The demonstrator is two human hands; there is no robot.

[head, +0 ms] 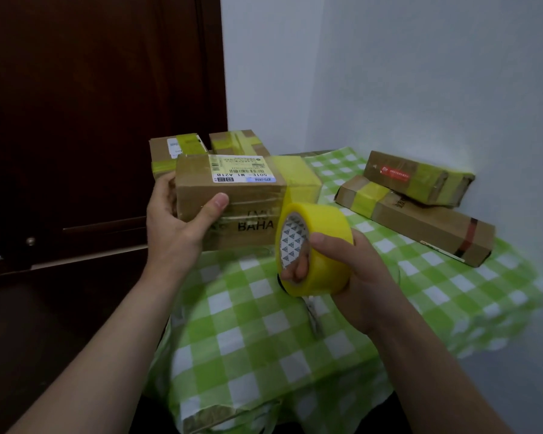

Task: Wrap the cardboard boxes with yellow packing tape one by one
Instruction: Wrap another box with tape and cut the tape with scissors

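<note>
**Roll in your right hand, box in your left, a band half laid.**
Your right hand (342,270) is clamped on the yellow tape roll (318,242), fingers through the core, thumb on the outer face. A strip runs up from it to the cardboard box (232,198), just above-left. Your left hand (176,227) grips the box's opposite end, thumb across the front. The box looks light and stiff, so hold it by bare cardboard corners, as the glossy tape is likely slick. Taped boxes (420,220) lie beyond on the worktop (264,339).
</note>
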